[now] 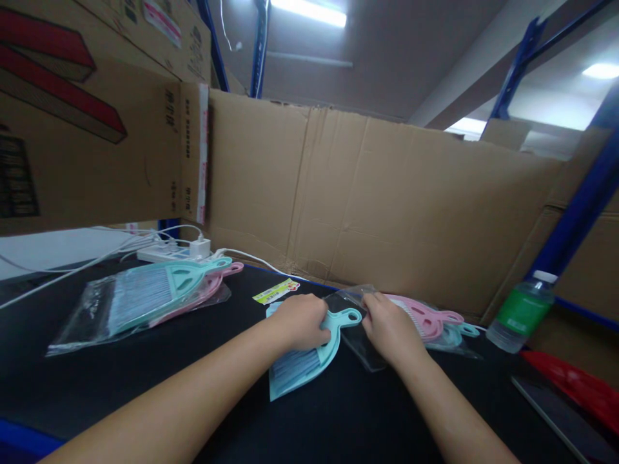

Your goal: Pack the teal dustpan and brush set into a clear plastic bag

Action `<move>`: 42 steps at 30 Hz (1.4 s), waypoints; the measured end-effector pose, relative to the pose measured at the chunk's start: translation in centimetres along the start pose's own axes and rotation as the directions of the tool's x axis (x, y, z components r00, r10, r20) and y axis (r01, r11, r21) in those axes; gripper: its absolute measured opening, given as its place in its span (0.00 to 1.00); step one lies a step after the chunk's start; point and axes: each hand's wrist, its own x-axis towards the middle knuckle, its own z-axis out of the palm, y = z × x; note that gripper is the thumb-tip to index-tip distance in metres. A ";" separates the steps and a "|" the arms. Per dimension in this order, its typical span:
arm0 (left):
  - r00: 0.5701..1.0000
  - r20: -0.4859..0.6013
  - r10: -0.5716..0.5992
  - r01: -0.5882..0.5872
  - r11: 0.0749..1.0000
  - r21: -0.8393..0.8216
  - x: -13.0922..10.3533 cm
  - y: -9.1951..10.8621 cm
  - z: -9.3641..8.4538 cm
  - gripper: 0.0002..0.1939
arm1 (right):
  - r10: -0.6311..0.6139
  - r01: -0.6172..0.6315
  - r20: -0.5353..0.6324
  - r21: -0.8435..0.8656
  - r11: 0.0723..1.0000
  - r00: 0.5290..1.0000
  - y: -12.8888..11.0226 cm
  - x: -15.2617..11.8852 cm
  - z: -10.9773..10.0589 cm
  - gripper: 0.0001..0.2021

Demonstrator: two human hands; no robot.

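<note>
Near the middle of the black table lies a teal hand brush and dustpan set (302, 370), its looped handle pointing right. My left hand (304, 325) is closed around the upper part of this set, covering some of it. Just right of the handle, my right hand (389, 325) pinches the edge of a clear plastic bag (363, 350) that lies on the table. Behind my left hand is a yellow-green label card (276, 291). Beyond my right hand rest a pink brush and dustpan set (430, 320) and a teal one (453, 335), partly hidden.
On the left lie bagged teal (145, 293) and pink brush sets (209, 291). A power strip (169, 251) with white cables sits behind them. At right stand a green-labelled bottle (523, 312), a red item (580, 386) and a dark flat device (561, 419). Cardboard (387, 200) walls the back.
</note>
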 end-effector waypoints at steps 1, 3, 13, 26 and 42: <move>1.000 0.008 -0.008 0.008 1.000 0.010 0.0 0.0 0.0 0.13 | -0.007 0.007 -0.010 0.012 1.000 1.000 -0.1 0.0 0.0 0.09; 1.000 0.016 -0.017 0.016 1.000 0.025 0.1 -0.1 0.0 0.15 | -0.023 0.024 -0.035 0.048 0.999 0.999 -0.2 0.0 0.1 0.09; 0.996 0.091 0.018 -0.020 1.000 0.017 0.0 -1.1 -0.5 0.16 | -0.012 0.029 -0.114 0.148 0.989 0.993 -0.3 0.0 -0.1 0.08; 0.995 -0.081 0.049 -0.038 0.991 0.130 -0.3 -0.4 -1.1 0.14 | -0.088 0.106 -0.136 0.131 0.986 0.987 -1.5 -0.2 0.6 0.09; 0.992 -0.125 0.030 -0.023 0.998 0.059 -0.1 -0.5 -0.5 0.17 | -0.108 0.219 -0.251 0.472 0.854 0.962 -3.6 -0.6 1.4 0.09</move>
